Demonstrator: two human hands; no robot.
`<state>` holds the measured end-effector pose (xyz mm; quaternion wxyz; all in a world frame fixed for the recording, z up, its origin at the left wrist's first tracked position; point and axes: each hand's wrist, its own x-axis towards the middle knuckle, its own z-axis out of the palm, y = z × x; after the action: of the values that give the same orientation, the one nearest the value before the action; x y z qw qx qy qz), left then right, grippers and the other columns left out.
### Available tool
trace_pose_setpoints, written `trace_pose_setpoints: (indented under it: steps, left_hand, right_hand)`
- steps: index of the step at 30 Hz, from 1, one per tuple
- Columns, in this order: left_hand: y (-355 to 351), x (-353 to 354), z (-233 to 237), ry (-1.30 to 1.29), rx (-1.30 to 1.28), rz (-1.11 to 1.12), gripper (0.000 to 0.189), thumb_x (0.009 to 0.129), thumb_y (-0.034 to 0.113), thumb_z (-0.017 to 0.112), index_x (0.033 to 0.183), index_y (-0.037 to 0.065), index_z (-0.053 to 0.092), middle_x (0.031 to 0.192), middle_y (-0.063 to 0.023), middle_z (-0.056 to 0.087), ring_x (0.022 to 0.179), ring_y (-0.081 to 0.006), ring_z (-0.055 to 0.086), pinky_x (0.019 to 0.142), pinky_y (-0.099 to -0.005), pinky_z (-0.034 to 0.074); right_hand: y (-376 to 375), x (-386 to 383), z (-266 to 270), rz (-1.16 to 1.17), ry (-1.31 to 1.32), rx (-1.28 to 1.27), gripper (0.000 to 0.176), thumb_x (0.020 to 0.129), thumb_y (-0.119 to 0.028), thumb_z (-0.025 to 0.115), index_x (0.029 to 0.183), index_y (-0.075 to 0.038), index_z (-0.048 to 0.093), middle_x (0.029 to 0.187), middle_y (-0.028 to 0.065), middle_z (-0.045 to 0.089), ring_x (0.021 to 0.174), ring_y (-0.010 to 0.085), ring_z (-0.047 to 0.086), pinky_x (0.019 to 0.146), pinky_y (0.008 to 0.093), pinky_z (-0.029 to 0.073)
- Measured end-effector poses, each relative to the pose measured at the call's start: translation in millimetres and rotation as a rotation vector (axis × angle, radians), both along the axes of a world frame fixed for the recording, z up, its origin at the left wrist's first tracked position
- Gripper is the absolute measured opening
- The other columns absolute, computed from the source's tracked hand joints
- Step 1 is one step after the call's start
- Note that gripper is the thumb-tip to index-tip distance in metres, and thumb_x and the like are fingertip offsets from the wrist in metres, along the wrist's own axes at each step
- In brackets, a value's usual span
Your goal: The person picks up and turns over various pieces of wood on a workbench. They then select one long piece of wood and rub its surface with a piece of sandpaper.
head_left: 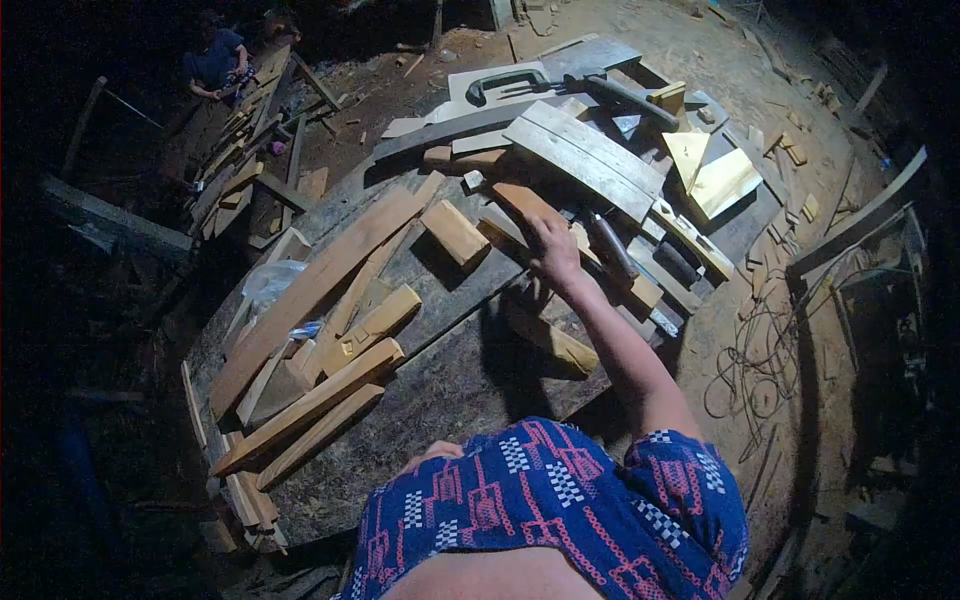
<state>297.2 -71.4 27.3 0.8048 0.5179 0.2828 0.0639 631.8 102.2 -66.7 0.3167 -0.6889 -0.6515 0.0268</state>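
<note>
My right hand [552,250] reaches over the middle of the workbench, its fingers closed over the near end of a reddish-brown piece of wood [520,201]. Just right of this hand lies a dark cylindrical tool handle [613,246]. A short thick wood block [455,234] rests to its left, and another wood piece [560,343] lies below it, partly in shadow. Only a bit of my left hand [434,455] shows at the bench's near side, beside the patterned shirt; its fingers are mostly hidden.
Long boards [320,290] and notched wood pieces [372,330] cover the bench's left side. A metal clamp [505,83] and a grooved plank [585,155] lie at the back. Cables [750,370] coil on the ground at right. Another person [217,65] sits at far left.
</note>
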Motion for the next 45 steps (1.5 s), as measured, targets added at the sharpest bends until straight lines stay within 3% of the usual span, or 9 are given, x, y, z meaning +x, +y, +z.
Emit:
trace_pose_setpoints:
  steps: [3, 6, 11, 17, 27, 33, 36, 38, 45]
  left_hand:
    - [-4.8, -30.5, -2.2, -0.021, -0.005, -0.010, 0.046, 0.084, 0.044, 0.041, 0.098, 0.003, 0.056, 0.106, -0.0099, 0.049, 0.100, -0.0194, 0.045, 0.090, -0.0336, 0.032]
    - [-7.8, -42.2, -4.7, -0.032, -0.020, -0.009, 0.048, 0.084, 0.046, 0.040, 0.098, 0.003, 0.056, 0.107, -0.0100, 0.048, 0.100, -0.0194, 0.045, 0.090, -0.0338, 0.032]
    - [5.7, -9.0, -9.1, -0.005, -0.006, -0.031, 0.051, 0.084, 0.048, 0.038, 0.098, 0.003, 0.056, 0.107, -0.0103, 0.048, 0.100, -0.0195, 0.045, 0.090, -0.0341, 0.032]
    - [20.5, 27.6, -7.8, 0.022, 0.026, -0.055, 0.054, 0.084, 0.050, 0.035, 0.097, 0.003, 0.056, 0.107, -0.0105, 0.048, 0.100, -0.0197, 0.045, 0.090, -0.0345, 0.031]
    - [2.4, -43.8, -5.0, 0.016, -0.026, -0.022, 0.059, 0.083, 0.055, 0.031, 0.096, 0.003, 0.057, 0.107, -0.0110, 0.047, 0.101, -0.0199, 0.044, 0.090, -0.0351, 0.030]
    - [22.7, 15.0, -6.3, 0.066, -0.001, 0.004, 0.062, 0.083, 0.057, 0.028, 0.095, 0.003, 0.057, 0.107, -0.0113, 0.047, 0.101, -0.0200, 0.044, 0.090, -0.0355, 0.030]
    - [28.0, 34.7, -8.9, 0.055, 0.002, 0.005, 0.064, 0.083, 0.059, 0.027, 0.095, 0.003, 0.057, 0.107, -0.0114, 0.047, 0.101, -0.0201, 0.044, 0.090, -0.0357, 0.030]
    - [27.4, 27.4, -10.4, 0.043, 0.003, 0.010, 0.065, 0.083, 0.059, 0.026, 0.095, 0.003, 0.057, 0.107, -0.0115, 0.046, 0.101, -0.0201, 0.043, 0.090, -0.0358, 0.030]
    - [19.1, -39.4, -13.6, -0.009, 0.052, 0.075, 0.069, 0.083, 0.062, 0.023, 0.094, 0.004, 0.057, 0.108, -0.0118, 0.046, 0.101, -0.0203, 0.043, 0.089, -0.0362, 0.029]
  right_hand:
    - [-43.7, 19.5, -10.6, 0.021, 0.097, -0.036, 0.069, 0.054, -0.011, 0.071, 0.118, -0.014, 0.046, 0.106, 0.0135, 0.050, 0.097, 0.0329, 0.048, 0.081, 0.0400, 0.041]
    - [-88.3, 43.2, -10.2, -0.120, 0.078, -0.057, 0.060, 0.059, -0.007, 0.067, 0.115, -0.009, 0.046, 0.101, 0.0149, 0.051, 0.095, 0.0330, 0.049, 0.081, 0.0388, 0.042]
    - [-132.2, 45.1, -11.8, -0.161, 0.072, -0.100, 0.061, 0.059, -0.007, 0.068, 0.115, -0.010, 0.045, 0.103, 0.0138, 0.049, 0.095, 0.0321, 0.048, 0.080, 0.0391, 0.041]
    - [-116.8, 20.8, -22.9, -0.087, -0.001, -0.151, 0.066, 0.055, -0.014, 0.072, 0.114, -0.012, 0.044, 0.102, 0.0111, 0.048, 0.091, 0.0296, 0.048, 0.074, 0.0389, 0.042]
    - [-134.3, 41.9, -22.2, -0.177, -0.096, -0.178, 0.058, 0.064, -0.019, 0.065, 0.117, -0.009, 0.043, 0.103, 0.0131, 0.046, 0.093, 0.0307, 0.045, 0.077, 0.0412, 0.037]
    - [-126.6, 33.2, -28.8, -0.245, -0.207, -0.262, 0.061, 0.066, -0.020, 0.064, 0.121, -0.009, 0.040, 0.101, 0.0140, 0.045, 0.090, 0.0303, 0.043, 0.075, 0.0402, 0.036]
    - [-118.1, 32.2, -36.6, -0.311, -0.286, -0.348, 0.068, 0.058, -0.019, 0.067, 0.120, -0.011, 0.040, 0.096, 0.0109, 0.045, 0.088, 0.0269, 0.045, 0.072, 0.0377, 0.035]
    - [-113.4, 28.4, -21.7, -0.329, -0.092, -0.410, 0.060, 0.063, -0.020, 0.066, 0.117, -0.009, 0.041, 0.098, 0.0135, 0.043, 0.090, 0.0299, 0.043, 0.073, 0.0397, 0.035]
    - [-109.0, 35.4, -21.5, -0.230, 0.065, -0.376, 0.053, 0.064, -0.022, 0.067, 0.110, -0.008, 0.046, 0.097, 0.0137, 0.044, 0.092, 0.0308, 0.043, 0.075, 0.0413, 0.035]
